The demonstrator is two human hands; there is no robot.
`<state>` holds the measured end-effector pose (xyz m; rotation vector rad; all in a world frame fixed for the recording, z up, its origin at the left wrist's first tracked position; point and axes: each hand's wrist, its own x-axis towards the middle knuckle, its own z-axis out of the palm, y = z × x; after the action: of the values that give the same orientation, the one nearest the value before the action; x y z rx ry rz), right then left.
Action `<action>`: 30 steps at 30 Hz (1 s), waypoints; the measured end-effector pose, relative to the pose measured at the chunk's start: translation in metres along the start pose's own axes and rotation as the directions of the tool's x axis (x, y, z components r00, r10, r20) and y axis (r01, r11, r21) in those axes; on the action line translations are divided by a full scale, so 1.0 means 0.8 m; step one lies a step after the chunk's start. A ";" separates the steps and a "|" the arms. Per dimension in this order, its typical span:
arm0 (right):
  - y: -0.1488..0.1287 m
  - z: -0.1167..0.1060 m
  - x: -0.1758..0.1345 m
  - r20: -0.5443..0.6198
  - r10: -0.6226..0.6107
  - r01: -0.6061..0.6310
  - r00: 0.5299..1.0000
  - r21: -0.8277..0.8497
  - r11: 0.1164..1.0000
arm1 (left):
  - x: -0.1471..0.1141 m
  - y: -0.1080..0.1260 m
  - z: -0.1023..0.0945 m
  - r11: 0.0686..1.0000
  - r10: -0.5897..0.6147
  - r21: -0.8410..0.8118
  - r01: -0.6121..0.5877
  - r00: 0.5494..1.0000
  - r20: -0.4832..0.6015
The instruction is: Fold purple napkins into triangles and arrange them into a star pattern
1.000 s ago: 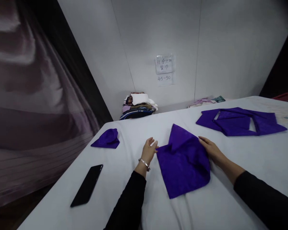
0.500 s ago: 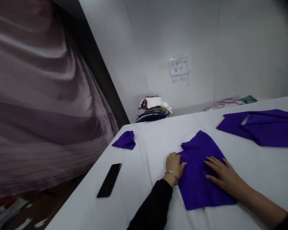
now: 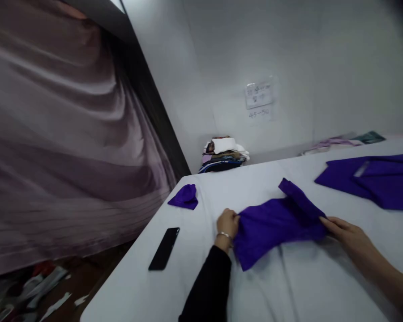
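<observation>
A purple cloth (image 3: 268,226) stretches between my two hands above the white-covered table (image 3: 195,281). My left hand (image 3: 227,223), with a bracelet at the wrist, is closed on the cloth's left edge. At the right edge, my right hand (image 3: 344,230) pinches the fabric between thumb and fingers. The cloth's right part is turned up in a fold, and its lower edge looks lifted off the table. How many layers it has I cannot tell.
A folded purple cloth piece (image 3: 185,197) and a black phone (image 3: 164,249) lie to the left. More purple cloth (image 3: 383,181) lies at the far right. Stacked folded fabrics (image 3: 223,156) stand by the wall. A pinkish curtain (image 3: 70,156) hangs at left.
Both hands lay on the flat cloth before; now they grip its opposite sides. The cloth has been lifted and its right part folded up. My right hand moved right, my left slightly left.
</observation>
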<state>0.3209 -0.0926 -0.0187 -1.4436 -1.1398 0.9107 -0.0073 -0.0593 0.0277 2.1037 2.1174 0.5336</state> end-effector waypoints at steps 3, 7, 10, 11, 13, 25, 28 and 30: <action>-0.012 0.010 -0.009 0.083 0.043 -0.059 0.996 0.206 0.977 | 0.009 -0.034 -0.012 0.997 -0.073 0.017 0.073 0.997 0.031; -0.020 0.024 -0.013 0.155 0.098 -0.137 0.983 0.265 0.954 | 0.005 -0.022 -0.015 1.000 -0.018 0.013 0.018 1.000 -0.008; -0.023 0.028 -0.013 0.161 0.092 -0.133 0.983 0.272 0.953 | -0.018 0.030 -0.001 0.987 0.152 -0.043 -0.154 0.988 -0.033; -0.023 0.029 -0.012 0.157 0.091 -0.131 0.983 0.261 0.956 | -0.028 0.048 0.007 0.970 0.229 -0.075 -0.230 0.973 -0.028; -0.020 0.030 -0.011 0.149 0.084 -0.118 0.985 0.235 0.965 | -0.047 0.079 0.024 0.917 0.371 -0.153 -0.368 0.929 -0.013; -0.006 0.034 -0.007 0.232 -0.026 -0.036 0.972 0.259 0.965 | -0.078 0.113 0.051 0.812 0.476 -0.425 -0.401 0.875 0.085; -0.006 0.037 -0.008 0.298 -0.052 -0.047 0.953 0.315 0.948 | -0.074 0.112 0.057 0.797 0.440 -0.495 -0.346 0.894 0.084; -0.009 0.039 -0.008 0.319 -0.078 -0.042 0.945 0.352 0.935 | -0.067 0.106 0.061 0.766 0.397 -0.586 -0.266 0.912 0.105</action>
<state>0.2885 -0.0908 -0.0175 -1.0064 -1.1524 1.3073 0.0907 -0.1060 0.0006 2.0534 1.2470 0.7960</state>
